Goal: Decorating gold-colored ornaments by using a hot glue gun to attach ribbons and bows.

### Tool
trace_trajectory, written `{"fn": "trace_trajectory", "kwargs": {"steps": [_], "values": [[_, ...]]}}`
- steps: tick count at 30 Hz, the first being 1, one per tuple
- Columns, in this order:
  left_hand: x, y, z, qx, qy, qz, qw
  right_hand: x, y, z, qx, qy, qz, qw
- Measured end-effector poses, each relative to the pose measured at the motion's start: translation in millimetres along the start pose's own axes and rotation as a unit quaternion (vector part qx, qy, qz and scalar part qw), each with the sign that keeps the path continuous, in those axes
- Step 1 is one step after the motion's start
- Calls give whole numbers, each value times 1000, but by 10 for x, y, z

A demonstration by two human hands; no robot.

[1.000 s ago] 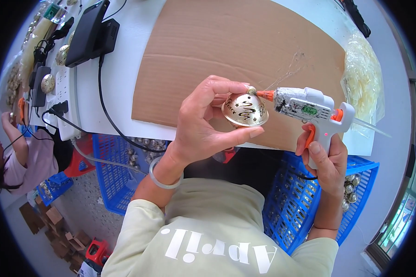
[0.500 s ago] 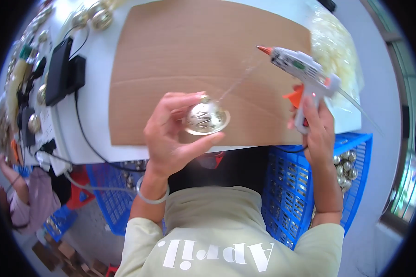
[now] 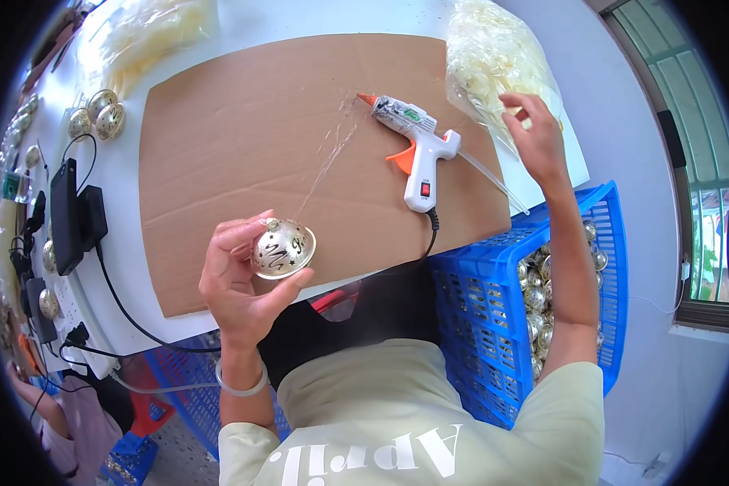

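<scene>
The left hand (image 3: 239,279) grips a round gold metal bell (image 3: 283,249) between its fingers and thumb, above the near edge of a brown cardboard sheet (image 3: 243,130) on the white counter (image 3: 125,243). The right hand (image 3: 535,134), fingers loosely open, touches a clear plastic bag of pale pieces (image 3: 494,57). A white hot-glue gun (image 3: 413,146) lies on the cardboard between them.

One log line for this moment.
left hand: holds bell | right hand: at bag | glue gun: on cardboard
</scene>
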State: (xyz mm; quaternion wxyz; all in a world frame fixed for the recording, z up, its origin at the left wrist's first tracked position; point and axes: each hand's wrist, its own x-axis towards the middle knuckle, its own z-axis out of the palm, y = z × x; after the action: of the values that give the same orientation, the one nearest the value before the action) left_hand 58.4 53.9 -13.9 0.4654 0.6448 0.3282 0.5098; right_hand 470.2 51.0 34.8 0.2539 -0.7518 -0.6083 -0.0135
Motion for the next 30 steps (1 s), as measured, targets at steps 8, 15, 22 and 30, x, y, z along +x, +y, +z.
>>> {"fn": "trace_trajectory", "kwargs": {"steps": [8,15,22,30], "values": [[-20,-7,62,-1,5,5,1000,136,150,-48,12,27,-28,999],[-85,4,-73,12,8,14,1000,98,-176,-314,384,-59,198,900],[-144,-22,-158,-7,14,16,1000,-132,-902,-95,549,-195,133,802],[-263,-80,-315,-49,15,30,998,-787,-1721,480,434,-301,71,846]]}}
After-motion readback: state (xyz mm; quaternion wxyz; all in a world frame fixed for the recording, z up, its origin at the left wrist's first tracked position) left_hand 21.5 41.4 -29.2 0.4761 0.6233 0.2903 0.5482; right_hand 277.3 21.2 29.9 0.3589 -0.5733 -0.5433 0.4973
